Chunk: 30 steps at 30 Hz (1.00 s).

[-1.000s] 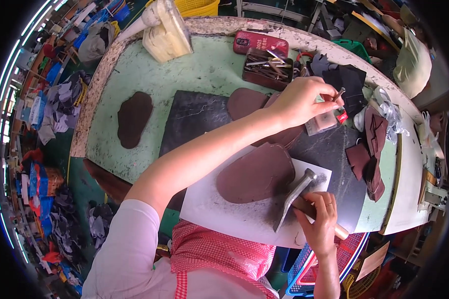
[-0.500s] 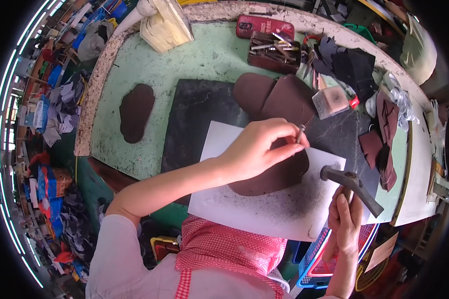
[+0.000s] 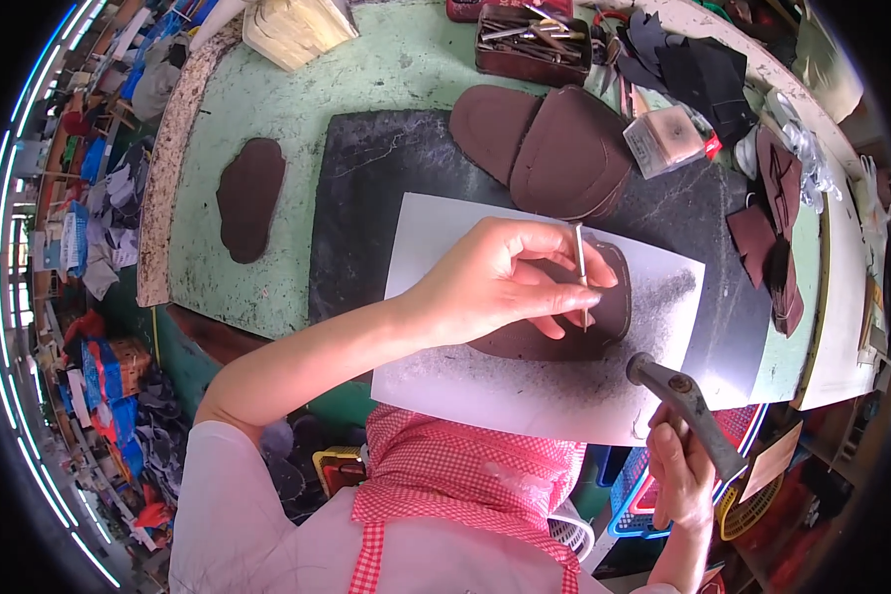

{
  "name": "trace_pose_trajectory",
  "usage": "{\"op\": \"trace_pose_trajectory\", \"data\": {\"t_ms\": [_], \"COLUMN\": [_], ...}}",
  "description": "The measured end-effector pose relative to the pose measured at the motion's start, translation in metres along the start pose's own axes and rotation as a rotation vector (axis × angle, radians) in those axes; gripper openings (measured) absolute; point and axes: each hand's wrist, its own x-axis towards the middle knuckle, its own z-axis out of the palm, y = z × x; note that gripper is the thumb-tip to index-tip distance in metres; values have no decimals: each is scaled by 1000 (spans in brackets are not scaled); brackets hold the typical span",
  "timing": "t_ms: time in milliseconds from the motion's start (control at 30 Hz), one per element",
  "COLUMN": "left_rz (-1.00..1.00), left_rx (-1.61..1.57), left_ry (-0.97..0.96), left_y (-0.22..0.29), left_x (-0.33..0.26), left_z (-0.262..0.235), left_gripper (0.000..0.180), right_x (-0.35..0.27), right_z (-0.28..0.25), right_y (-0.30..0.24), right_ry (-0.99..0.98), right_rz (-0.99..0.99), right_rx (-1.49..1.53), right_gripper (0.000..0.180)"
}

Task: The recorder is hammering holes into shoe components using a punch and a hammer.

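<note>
My left hand (image 3: 515,282) pinches a slim metal punch (image 3: 580,255) between thumb and fingers. It stands almost upright over a dark brown sole-shaped piece (image 3: 616,302), its lower tip at or just above the surface. Much of that piece is hidden under my hand. Beneath it lies a white board (image 3: 445,386) speckled with dark crumbs. My right hand (image 3: 681,477) is wrapped round the handle of a hammer (image 3: 698,411), whose metal head is over the board's near right corner, apart from the punch.
The white board rests on a black slab (image 3: 366,198). Beyond it are stacked brown pieces (image 3: 574,148), a clear box (image 3: 663,139) and a tin of metal tools (image 3: 533,49). Another brown piece (image 3: 251,198) lies left on the green table (image 3: 307,109). Brown scraps (image 3: 777,228) lie right.
The punch has come down from a raised, tilted pose to nearly upright over the brown piece. The hammer has moved slightly nearer to me. The whole view has shifted a little.
</note>
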Motion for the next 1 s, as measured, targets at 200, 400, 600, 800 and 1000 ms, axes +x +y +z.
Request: {"op": "trace_pose_trajectory", "data": {"t_ms": [200, 400, 600, 800, 1000], "left_rz": [122, 51, 76, 238, 564], "left_rx": [23, 301, 256, 531, 866], "left_ry": [-71, -61, -33, 31, 73], "left_y": [-22, -26, -31, -37, -35], "left_x": [0, 9, 7, 3, 1], "left_z": [14, 29, 30, 35, 47], "left_gripper": [9, 10, 13, 12, 11], "right_x": [-1, 0, -2, -9, -44], "right_z": [1, 4, -3, -8, -54], "right_y": [11, 0, 16, -1, 42], "right_ry": [-13, -2, 53, 118, 332], "right_rz": [54, 81, -62, -283, -517], "right_rx": [-107, -155, -239, -77, -514], "right_gripper": [20, 29, 26, 26, 28]}}
